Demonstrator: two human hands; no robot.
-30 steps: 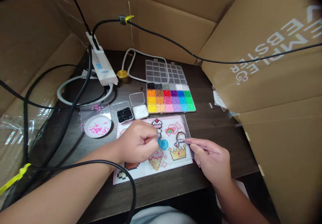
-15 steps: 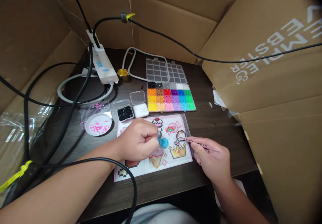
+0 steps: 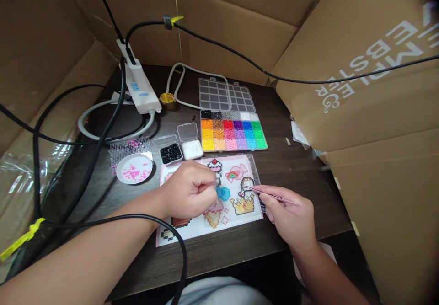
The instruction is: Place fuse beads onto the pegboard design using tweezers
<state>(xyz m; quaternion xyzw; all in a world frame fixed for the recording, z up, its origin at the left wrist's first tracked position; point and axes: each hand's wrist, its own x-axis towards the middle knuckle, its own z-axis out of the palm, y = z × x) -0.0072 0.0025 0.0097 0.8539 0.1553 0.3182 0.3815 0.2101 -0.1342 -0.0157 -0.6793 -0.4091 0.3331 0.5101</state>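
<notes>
My right hand (image 3: pixel 290 213) grips a slim pair of tweezers (image 3: pixel 270 194). Their tips reach an arch of dark beads (image 3: pixel 246 181) above the yellow crown design on a pattern sheet (image 3: pixel 195 237). A clear pegboard (image 3: pixel 259 181) overlies the sheet's right side. Over the middle of the sheet rests my left hand (image 3: pixel 192 188), closed in a fist; whatever its fingers hold is hidden. A translucent blue piece (image 3: pixel 223 193) shows right beside its knuckles, and I cannot tell whether the hand holds it. Cupcake, candy and ice cream designs surround the hands.
Behind the sheet stand a sorted bead box (image 3: pixel 233 131), a small box of black beads (image 3: pixel 170 154) and one of white beads (image 3: pixel 192 149). Pink beads lie in a white dish (image 3: pixel 134 169) at left. A power strip (image 3: pixel 142 88), cables and cardboard walls (image 3: pixel 233 35) surround the table.
Both hands keep almost the same poses, with the tweezer tips still at the bead arch. Only a slight shift of the whole view shows.
</notes>
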